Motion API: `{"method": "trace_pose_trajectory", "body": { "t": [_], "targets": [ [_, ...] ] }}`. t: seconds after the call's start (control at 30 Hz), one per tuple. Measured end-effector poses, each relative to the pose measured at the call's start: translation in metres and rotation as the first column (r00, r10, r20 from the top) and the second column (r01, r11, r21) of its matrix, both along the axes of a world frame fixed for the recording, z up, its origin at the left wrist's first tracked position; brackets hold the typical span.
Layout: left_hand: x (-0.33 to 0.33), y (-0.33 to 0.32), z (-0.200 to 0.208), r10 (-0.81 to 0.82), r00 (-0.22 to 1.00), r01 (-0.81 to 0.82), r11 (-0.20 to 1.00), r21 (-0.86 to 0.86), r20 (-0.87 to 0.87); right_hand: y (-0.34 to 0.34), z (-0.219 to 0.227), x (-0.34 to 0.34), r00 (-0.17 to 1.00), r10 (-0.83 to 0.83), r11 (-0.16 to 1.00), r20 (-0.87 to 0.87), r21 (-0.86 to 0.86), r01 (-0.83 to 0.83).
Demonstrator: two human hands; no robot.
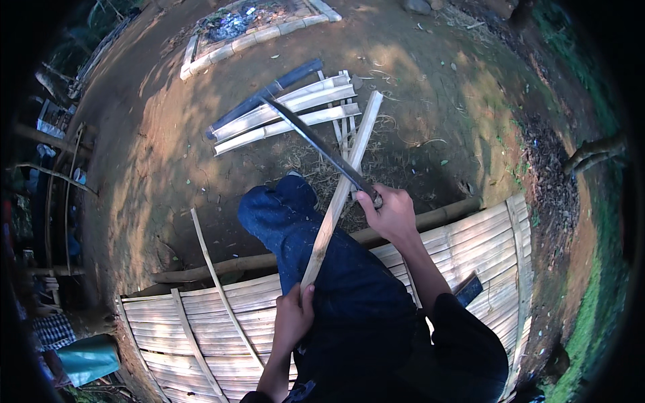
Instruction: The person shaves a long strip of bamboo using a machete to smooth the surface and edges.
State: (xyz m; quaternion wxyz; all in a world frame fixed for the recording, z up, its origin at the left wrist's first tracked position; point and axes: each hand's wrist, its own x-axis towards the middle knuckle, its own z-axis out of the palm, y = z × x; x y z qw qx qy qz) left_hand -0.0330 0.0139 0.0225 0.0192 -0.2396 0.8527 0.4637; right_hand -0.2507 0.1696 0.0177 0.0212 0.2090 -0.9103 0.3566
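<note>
My left hand [293,316] is closed around the lower end of a long split bamboo strip [327,235], which slants up and away over my jeans. In my right hand [394,213] is the handle of a machete [310,140]. Its long dark blade points away to the upper left and crosses the strip just beyond that hand. Whether the edge touches the strip, I cannot tell. Several split bamboo pieces [295,101] lie on the ground ahead, with a dark bamboo length [235,117] beside them and thinner strips [342,127] under their right ends.
I sit on a slatted bamboo platform [463,245] with a bamboo pole [437,215] along its far edge. A thin strip [218,285] and a dark flat piece [468,290] lie on it. Further off is a framed ash pit [259,33]. A checkered cloth [55,332] shows at left.
</note>
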Motion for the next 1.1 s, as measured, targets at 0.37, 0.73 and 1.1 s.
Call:
{"method": "trace_pose_trajectory", "body": {
  "t": [0.37, 0.73, 1.1],
  "targets": [
    [-0.005, -0.004, -0.009, 0.008, 1.0, -0.009, 1.0, 0.008, 0.013, 0.004, -0.012, 0.031, 0.869, 0.364, 0.931, -0.334, 0.141, -0.336],
    [-0.004, -0.006, -0.005, 0.015, 0.995, -0.021, 0.998, 0.06, 0.094, 0.006, -0.039, 0.032, 0.945, 0.325, 0.945, -0.034, 0.028, -0.324],
    [0.012, -0.012, -0.026, -0.017, 0.99, 0.016, 1.0, 0.008, 0.141, 0.016, -0.04, -0.02, 0.963, -0.115, 0.99, 0.244, 0.102, 0.092]
  ]
}}
